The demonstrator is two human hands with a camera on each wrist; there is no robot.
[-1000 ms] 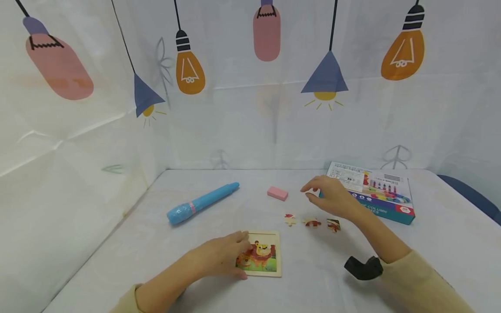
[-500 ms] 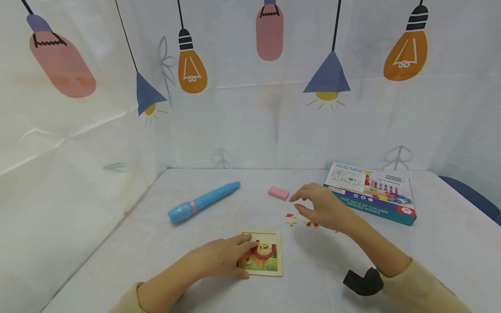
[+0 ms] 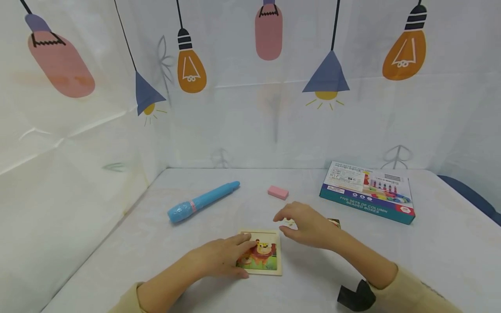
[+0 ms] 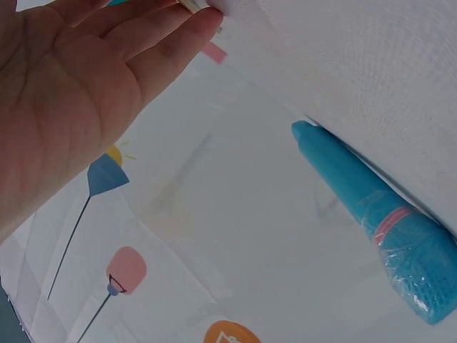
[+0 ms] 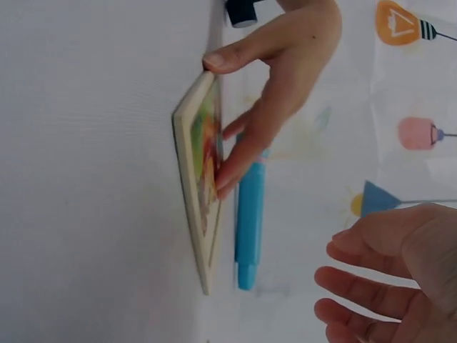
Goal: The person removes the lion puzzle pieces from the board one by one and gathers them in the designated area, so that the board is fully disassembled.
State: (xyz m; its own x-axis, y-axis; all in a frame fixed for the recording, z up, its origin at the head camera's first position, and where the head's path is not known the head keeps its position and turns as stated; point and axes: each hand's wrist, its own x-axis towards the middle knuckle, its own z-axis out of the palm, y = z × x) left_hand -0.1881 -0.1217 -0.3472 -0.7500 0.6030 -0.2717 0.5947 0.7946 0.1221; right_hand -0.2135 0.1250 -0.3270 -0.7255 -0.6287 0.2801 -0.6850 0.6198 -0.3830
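A small wooden jigsaw puzzle (image 3: pixel 267 261) with a lion picture lies flat on the table in a pale frame. My left hand (image 3: pixel 221 258) rests on its left side, fingers extended over the picture and thumb at the near edge. To the right, my right hand (image 3: pixel 307 226) hovers beside the frame's upper right corner. Its fingers and thumb are loosely bent and apart, and the right wrist view shows nothing between them. Partly covered by this hand are loose puzzle pieces; one pale piece (image 3: pixel 289 222) shows by the fingers and a darker piece (image 3: pixel 334 222) behind the wrist.
A blue microphone-shaped toy (image 3: pixel 203 202) lies at the back left. Behind the right hand sits a pink eraser-like block (image 3: pixel 278 192). At the back right is a flat cardboard box (image 3: pixel 368 191) of beads. A printed white cloth hangs behind and on the left.
My right hand has come left and toward me, from near the box, across the loose pieces to beside the puzzle frame. The left hand has slid its fingers slightly further over the picture.
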